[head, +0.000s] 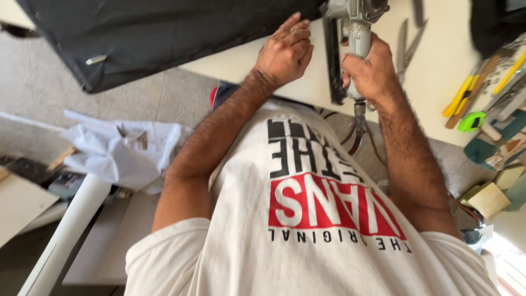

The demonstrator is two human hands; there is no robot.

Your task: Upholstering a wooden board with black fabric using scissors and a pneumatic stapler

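The pale surface (pixel 307 82) runs across the top of my view, with a grey carpeted floor (pixel 137 98) below its edge and my own white printed shirt (pixel 307 230) filling the bottom. My right hand (pixel 368 70) is closed tight around the grey handle of a staple gun (pixel 353 24), its body standing up above my fist and a dark hose (pixel 359 129) hanging down from the handle's base past the edge. The gun's long black magazine (pixel 333 60) lies just to the left of my grip, running toward me and away, roughly square to the edge of the surface. My left hand (pixel 285 52) lies flat, fingers pressed together, on the edge of a black cloth-covered panel (pixel 164 38) that stretches off to the left; this hand holds nothing, only pressing. So the panel's edge sits between my two hands, with the left touching it and the gun just beside, nearer the right. Off to the right lie yellow-handled tools (pixel 466 93) and a green tape measure (pixel 472 121), well apart from both hands.
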